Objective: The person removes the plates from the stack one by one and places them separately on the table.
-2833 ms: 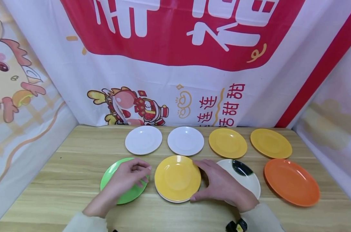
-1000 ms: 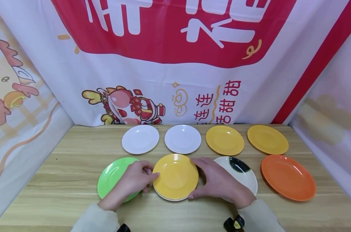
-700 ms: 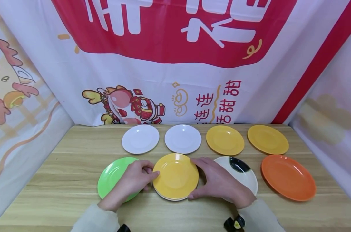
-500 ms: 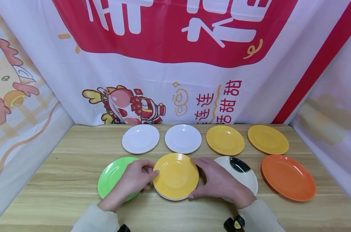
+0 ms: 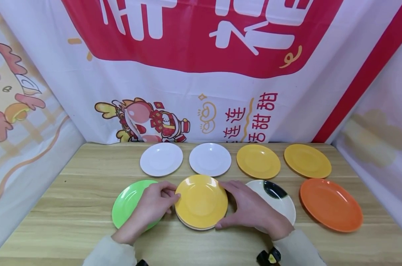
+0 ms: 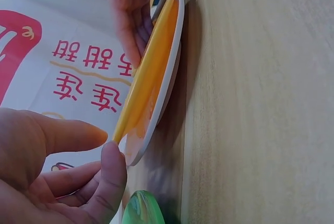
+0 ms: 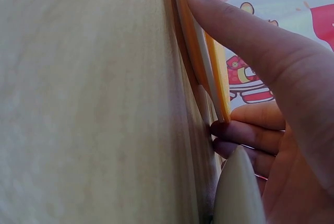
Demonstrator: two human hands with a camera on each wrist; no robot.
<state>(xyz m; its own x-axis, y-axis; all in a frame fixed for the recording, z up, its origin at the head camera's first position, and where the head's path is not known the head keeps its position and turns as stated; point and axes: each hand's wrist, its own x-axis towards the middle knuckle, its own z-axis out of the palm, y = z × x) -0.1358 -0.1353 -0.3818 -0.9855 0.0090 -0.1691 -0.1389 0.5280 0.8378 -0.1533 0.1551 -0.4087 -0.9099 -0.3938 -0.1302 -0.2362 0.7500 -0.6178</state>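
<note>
In the head view a yellow plate (image 5: 201, 201) lies over a pale-rimmed plate (image 5: 195, 227) at the front middle. My left hand (image 5: 154, 202) pinches the yellow plate's left edge between thumb and index finger. The left wrist view shows that edge raised, with a wedge-shaped gap above the pale-rimmed plate (image 6: 175, 57). Around the right side curves my right hand (image 5: 248, 207), its thumb at the near rim and its fingers at the far rim, holding both plates. Their undersides are hidden in the head view.
A green plate (image 5: 129, 203) lies partly under my left forearm. Beneath the right one is a white plate with a dark patch (image 5: 284, 205); an orange plate (image 5: 332, 205) lies farther right. Behind stand two white plates (image 5: 161, 159) and two yellow ones (image 5: 258, 161), before a cloth backdrop (image 5: 187, 88).
My left hand has moved right, from above the green plate to the yellow plate's edge. That edge has since tipped up slightly. The right hand has stayed at the right rim.
</note>
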